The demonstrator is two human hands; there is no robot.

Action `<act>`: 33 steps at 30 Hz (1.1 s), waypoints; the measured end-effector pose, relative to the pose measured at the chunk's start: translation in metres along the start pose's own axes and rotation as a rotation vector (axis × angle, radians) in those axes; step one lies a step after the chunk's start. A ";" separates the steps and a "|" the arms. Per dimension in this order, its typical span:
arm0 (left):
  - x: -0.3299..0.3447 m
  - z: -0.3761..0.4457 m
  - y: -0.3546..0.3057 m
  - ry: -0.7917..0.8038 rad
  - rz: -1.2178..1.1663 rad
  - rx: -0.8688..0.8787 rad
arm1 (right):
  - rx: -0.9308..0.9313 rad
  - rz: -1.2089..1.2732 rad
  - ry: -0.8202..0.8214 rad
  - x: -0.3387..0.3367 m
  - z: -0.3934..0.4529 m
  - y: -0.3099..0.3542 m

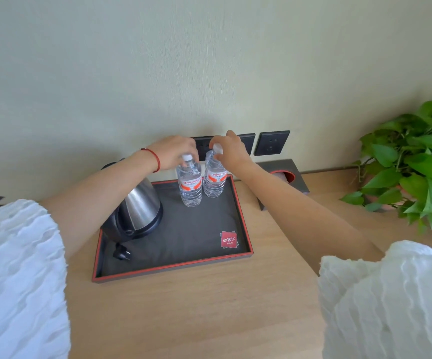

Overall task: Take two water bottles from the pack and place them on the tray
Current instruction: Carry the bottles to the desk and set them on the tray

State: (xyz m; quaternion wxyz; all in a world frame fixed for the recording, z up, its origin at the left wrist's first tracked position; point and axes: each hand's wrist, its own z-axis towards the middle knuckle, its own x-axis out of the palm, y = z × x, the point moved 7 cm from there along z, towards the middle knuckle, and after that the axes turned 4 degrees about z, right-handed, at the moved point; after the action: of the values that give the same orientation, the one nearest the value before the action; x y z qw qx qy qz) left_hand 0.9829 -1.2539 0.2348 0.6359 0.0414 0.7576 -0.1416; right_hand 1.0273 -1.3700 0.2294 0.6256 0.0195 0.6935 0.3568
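**Head view: both bottles upright at the tray's far edge, a hand on each neck**

Head camera, looking down: two water bottles standing side by side, long axes vertical, at the far end of the tray (243, 218), right of centre. Left bottle (190, 186) and right bottle (214, 178) near touching, labels facing the camera, bases on the dark liner. Straight above each, a hand: left hand (173, 152) curled round the neck below the white cap, right hand (231, 150) pinching the other cap from the top. Both hands closed on their bottles, as far as visible; fingertip contact behind the necks hidden. Each hand nearer its own bottle, arms not crossing. Probably only the release left: open and lift straight up, along the bottles' axes, to avoid tipping either into its neighbour.

Kettle (138, 211) on the tray's left, well apart from the bottles, its upper part covered by the left forearm. Pack not in sight. Dark box (294, 177) just right of the tray partly behind the right forearm; plant (417, 161) cut off at the frame edge.
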 end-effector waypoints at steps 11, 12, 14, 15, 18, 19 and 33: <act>-0.010 0.013 0.014 -0.306 -0.049 -0.387 | -0.004 0.017 -0.014 0.002 0.001 -0.001; -0.010 0.012 0.017 -0.326 -0.029 -0.437 | -0.003 0.016 -0.015 0.002 0.001 -0.001; -0.008 0.008 0.025 -0.373 -0.003 -0.532 | -0.003 0.016 -0.014 0.003 0.001 -0.001; -0.006 0.007 0.027 -0.392 -0.003 -0.568 | -0.002 0.020 -0.015 0.003 0.001 -0.001; -0.005 0.008 0.025 -0.395 -0.028 -0.600 | 0.007 0.026 -0.023 0.005 0.001 -0.003; -0.005 0.010 0.022 -0.380 -0.043 -0.580 | 0.007 0.027 -0.023 0.005 0.001 -0.002; 0.004 -0.003 0.023 -0.413 -0.359 -0.305 | -0.052 0.004 -0.003 0.003 0.006 0.006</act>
State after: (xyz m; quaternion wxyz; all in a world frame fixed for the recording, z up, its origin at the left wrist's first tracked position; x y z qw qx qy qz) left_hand 0.9847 -1.2319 0.2278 0.7400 -0.2183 0.6203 -0.1417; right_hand 1.0292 -1.3608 0.2300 0.6260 0.0053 0.6831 0.3760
